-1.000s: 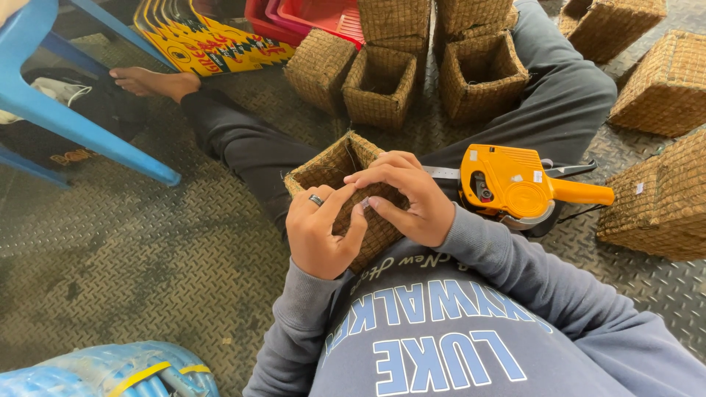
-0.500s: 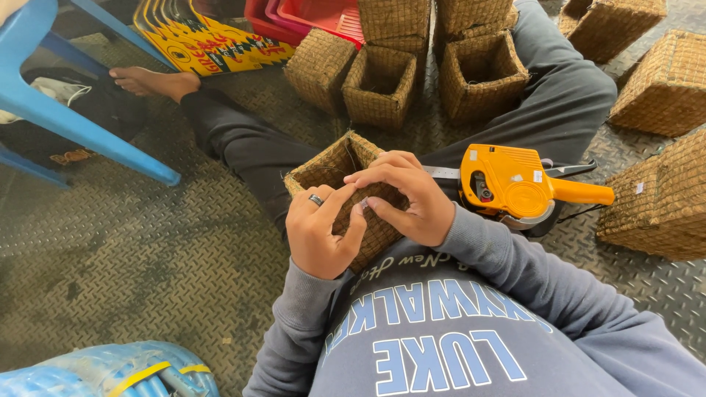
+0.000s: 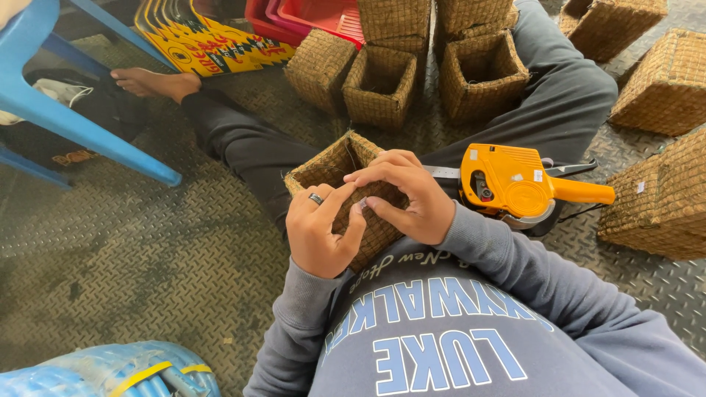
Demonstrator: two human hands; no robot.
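- Far left of the floor: blue plastic chair [image 3: 81, 121], with a bare foot [image 3: 151, 81] beside its leg. A blue bundle with yellow bands [image 3: 110, 371] lies at the near-left corner. None of these has shifted from the earlier views.
- Left hand [image 3: 320, 228]: ringed finger, thumb and forefinger brought together on something tiny at the near wall of the woven basket [image 3: 334, 173]. Too small for us to tell what.
- The basket rests on the lap, tilted, mouth facing away, in the same spot as a second ago.
- Right hand [image 3: 404, 195]: fingertips closed in a pinch, meeting the left hand's at that same spot on the basket. Hold unchanged across the views; we judge it fine, stationary fingerwork.
- Just right of the hands: orange label gun [image 3: 518, 184] lying on the thigh, untouched.
- Far edge and right edge of the floor: more woven baskets [image 3: 382, 84], some open, some on their sides, well apart from the hands.
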